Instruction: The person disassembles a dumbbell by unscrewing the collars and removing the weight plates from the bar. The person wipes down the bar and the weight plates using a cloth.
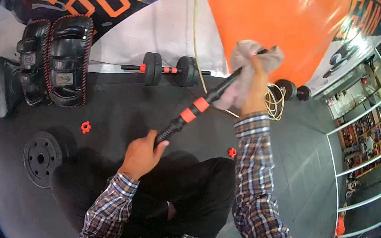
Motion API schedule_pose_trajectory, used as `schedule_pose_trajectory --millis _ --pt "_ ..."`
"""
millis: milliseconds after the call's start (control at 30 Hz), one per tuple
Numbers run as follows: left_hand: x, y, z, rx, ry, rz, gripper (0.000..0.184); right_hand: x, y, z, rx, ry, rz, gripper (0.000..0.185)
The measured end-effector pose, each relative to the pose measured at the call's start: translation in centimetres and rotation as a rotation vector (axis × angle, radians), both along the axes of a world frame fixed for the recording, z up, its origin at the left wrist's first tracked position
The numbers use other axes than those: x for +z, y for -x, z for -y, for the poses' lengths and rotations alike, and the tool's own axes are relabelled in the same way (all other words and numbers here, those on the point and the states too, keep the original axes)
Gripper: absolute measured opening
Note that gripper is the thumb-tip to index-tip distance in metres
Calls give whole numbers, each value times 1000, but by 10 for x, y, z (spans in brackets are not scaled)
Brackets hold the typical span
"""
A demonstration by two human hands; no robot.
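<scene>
A black bar (pixel 216 91) with two red rings at its middle is held at a slant above my lap. My left hand (pixel 142 157) is closed around its lower end. At the upper end my right hand (pixel 257 82) grips a pale cloth (pixel 241 58) wrapped about the bar; part of the cloth hangs below. One red star-shaped collar (pixel 85 127) lies on the floor to the left, and another red collar (pixel 232 152) lies near my right knee. A black weight plate (pixel 42 159) rests on the floor beside my left knee.
Black strike pads (pixel 68 61) lean against the wall at the left. A loaded dumbbell (pixel 153 68) lies along the wall, with a second dumbbell (pixel 291 91) and a coiled cord (pixel 274 105) farther right. White rails (pixel 361 163) and shelves (pixel 367 141) stand at the right.
</scene>
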State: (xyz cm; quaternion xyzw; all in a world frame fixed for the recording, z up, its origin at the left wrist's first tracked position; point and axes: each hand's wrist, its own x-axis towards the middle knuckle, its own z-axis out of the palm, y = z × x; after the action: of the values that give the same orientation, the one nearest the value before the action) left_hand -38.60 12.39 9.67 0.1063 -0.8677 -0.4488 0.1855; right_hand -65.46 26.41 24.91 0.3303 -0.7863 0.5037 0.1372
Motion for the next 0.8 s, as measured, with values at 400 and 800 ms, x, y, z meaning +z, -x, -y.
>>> schedule_pose_trajectory --millis 400,800 --pt "-28 -3 27 97 553 1 33 -155 -48 -60 -46 1040 926 28" --pt "-79 33 44 57 699 224 33 -140 -113 -385 -375 844 676 34"
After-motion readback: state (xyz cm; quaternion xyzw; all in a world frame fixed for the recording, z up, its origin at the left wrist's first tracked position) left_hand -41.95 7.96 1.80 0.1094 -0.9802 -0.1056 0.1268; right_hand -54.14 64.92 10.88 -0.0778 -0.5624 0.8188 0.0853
